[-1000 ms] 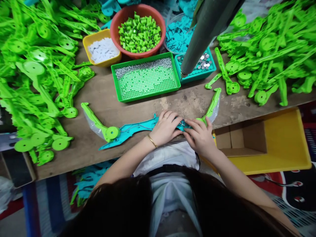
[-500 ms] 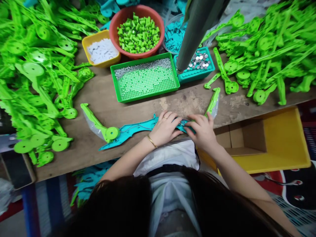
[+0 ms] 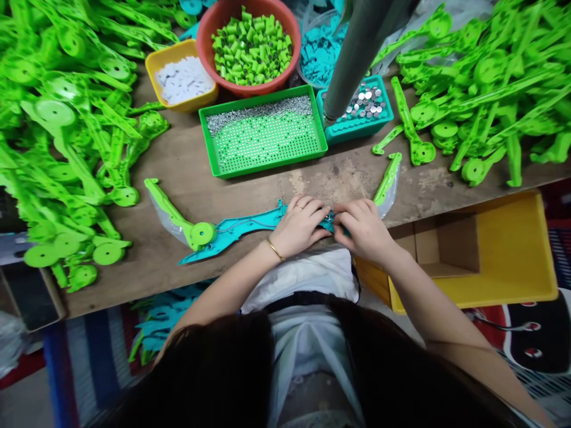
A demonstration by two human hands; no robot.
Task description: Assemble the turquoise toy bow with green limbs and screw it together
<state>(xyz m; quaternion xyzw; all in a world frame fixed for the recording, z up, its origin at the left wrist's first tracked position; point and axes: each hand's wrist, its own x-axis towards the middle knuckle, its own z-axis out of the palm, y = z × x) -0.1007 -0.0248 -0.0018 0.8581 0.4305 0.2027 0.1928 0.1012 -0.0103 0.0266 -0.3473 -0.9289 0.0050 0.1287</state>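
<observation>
A long teal plastic toy bow body (image 3: 243, 226) lies along the near edge of the wooden table, with a thin wire running along its inside. At its left end a bright green arm with a round hub (image 3: 201, 235) is joined on; another green arm (image 3: 388, 181) rises past my right hand. My left hand (image 3: 300, 226) is closed over the middle of the teal body, thumb below and fingers above. My right hand (image 3: 360, 229) grips the body just to the right, fingertips bent at small metal parts between the hands. The fingertips partly hide these parts.
Piles of green arms lie left (image 3: 66, 148) and right (image 3: 482, 95). Behind the work stand a green tray of screws (image 3: 267, 172), a teal box of metal discs (image 3: 357, 134), a red bowl (image 3: 294, 41) and a yellow tub (image 3: 151, 71). A grey post (image 3: 357, 65) slants down. A yellow crate (image 3: 526, 255) sits right.
My right hand has shifted slightly left and its fingers have curled in closer to the left hand. The teal body stays in place; the whole view has tilted a little.
</observation>
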